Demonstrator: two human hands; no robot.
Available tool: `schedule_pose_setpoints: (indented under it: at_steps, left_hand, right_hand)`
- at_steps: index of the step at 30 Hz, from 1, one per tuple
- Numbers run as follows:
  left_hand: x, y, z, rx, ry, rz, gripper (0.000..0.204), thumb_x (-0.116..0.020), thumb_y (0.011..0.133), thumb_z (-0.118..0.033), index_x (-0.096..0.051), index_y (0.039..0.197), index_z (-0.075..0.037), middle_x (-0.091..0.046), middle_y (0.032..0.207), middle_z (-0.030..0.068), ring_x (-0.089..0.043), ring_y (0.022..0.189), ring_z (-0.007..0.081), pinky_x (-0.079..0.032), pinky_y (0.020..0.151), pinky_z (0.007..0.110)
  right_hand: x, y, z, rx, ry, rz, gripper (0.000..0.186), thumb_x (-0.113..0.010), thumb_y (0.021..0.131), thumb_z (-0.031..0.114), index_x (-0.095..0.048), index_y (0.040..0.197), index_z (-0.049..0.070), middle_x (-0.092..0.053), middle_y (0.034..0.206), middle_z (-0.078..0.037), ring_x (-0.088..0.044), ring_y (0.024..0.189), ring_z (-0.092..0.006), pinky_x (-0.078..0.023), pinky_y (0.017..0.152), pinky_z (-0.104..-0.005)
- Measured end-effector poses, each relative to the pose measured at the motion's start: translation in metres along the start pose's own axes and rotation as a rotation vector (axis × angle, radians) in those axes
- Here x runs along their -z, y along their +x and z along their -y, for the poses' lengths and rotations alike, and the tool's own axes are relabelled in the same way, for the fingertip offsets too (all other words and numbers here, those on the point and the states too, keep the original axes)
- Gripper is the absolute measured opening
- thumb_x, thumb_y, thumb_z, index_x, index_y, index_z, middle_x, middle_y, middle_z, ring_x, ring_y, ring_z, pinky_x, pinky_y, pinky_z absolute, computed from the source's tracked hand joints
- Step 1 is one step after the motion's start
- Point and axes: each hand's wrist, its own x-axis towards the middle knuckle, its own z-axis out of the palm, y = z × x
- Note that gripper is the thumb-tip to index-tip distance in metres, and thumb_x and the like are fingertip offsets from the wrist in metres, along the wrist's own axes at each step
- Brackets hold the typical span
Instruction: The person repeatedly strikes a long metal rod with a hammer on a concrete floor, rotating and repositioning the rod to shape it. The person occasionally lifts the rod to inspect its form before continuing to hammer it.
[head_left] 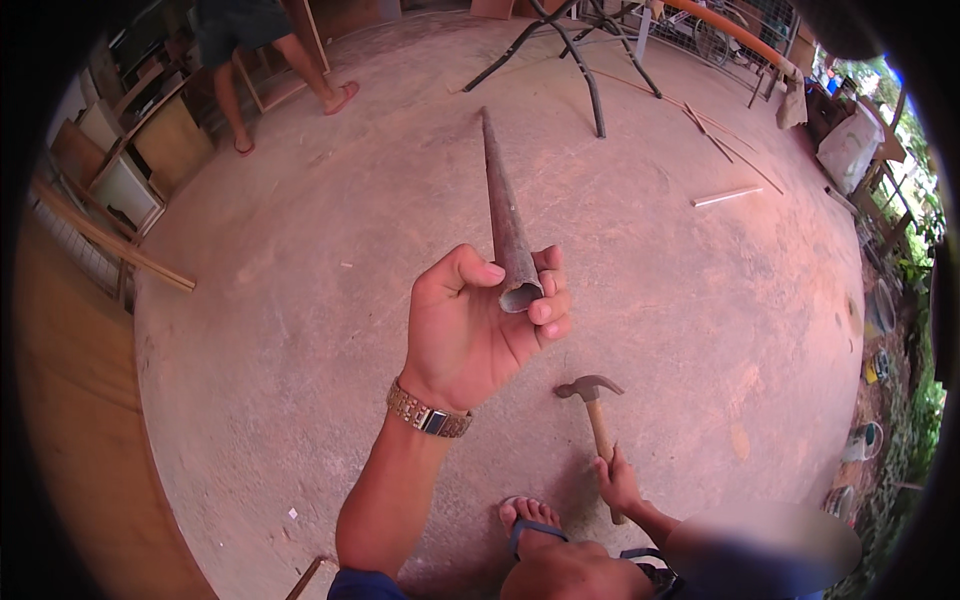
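Note:
My left hand (462, 315), with a watch (430, 412) on its wrist, is raised in front of me. Its thumb and curled fingers grip a long, rusty metal pipe (508, 215) near its hollow end. The open end faces me, and the far end points away over the floor. Lower and to the right, my right hand (621, 486) is wrapped round the wooden handle of a claw hammer (597, 420). The hammer's head points away from me, close to the concrete floor, apart from the pipe.
Below me is a foot in a blue-strapped sandal (533, 520). Ahead stands a dark-legged metal stand (585, 75). A white strip (727, 197) and thin sticks (708, 134) lie on the floor. Another person (290, 60) stands far left near wooden furniture (170, 140). A brown panel (80, 400) borders the left.

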Motion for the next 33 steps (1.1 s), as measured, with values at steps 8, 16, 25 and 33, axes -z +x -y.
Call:
schedule_pose_setpoints:
  at_steps: [8,16,25,33]
  left_hand:
    - [0.02,-0.01,0.005,0.009,-0.194,0.085,0.043,-0.058,0.096,-0.027,-0.054,0.123,0.007,-0.06,0.082,0.0049,-0.059,0.065,0.0143,-0.047,0.065,0.031]
    - [0.042,-0.026,0.006,-0.207,-0.353,0.267,0.049,-0.069,0.091,-0.028,-0.05,0.126,0.002,-0.056,0.071,-0.0023,-0.057,0.061,0.01,-0.043,0.066,0.028]
    - [0.082,-0.062,0.0,-0.398,-0.315,-0.046,0.045,-0.069,0.094,-0.016,-0.047,0.13,0.001,-0.058,0.088,0.0014,-0.058,0.077,0.0122,-0.042,0.079,0.031]
    - [0.118,-0.105,-0.061,0.205,0.984,-0.826,0.034,-0.063,0.107,-0.026,-0.052,0.127,-0.001,-0.058,0.077,0.0,-0.05,0.056,0.0093,-0.044,0.053,0.028]
  right_hand:
    - [-0.006,-0.001,0.0,0.036,0.005,-0.017,0.034,-0.062,0.105,0.03,-0.05,0.108,-0.002,-0.068,0.072,-0.026,-0.07,0.069,-0.0474,-0.051,0.057,-0.0524]
    - [-0.003,-0.004,0.008,0.051,-0.011,-0.023,0.033,-0.062,0.104,0.03,-0.051,0.107,-0.001,-0.068,0.073,-0.026,-0.07,0.07,-0.0473,-0.052,0.058,-0.0523]
    - [-0.001,-0.002,-0.003,0.031,-0.001,-0.011,0.034,-0.062,0.105,0.032,-0.052,0.107,0.0,-0.068,0.073,-0.024,-0.071,0.068,-0.0446,-0.053,0.058,-0.0514]
    - [0.067,-0.018,0.071,-0.247,0.111,0.223,0.035,-0.061,0.107,0.036,-0.052,0.099,0.003,-0.06,0.066,-0.008,-0.061,0.053,-0.0202,-0.054,0.049,-0.0388]
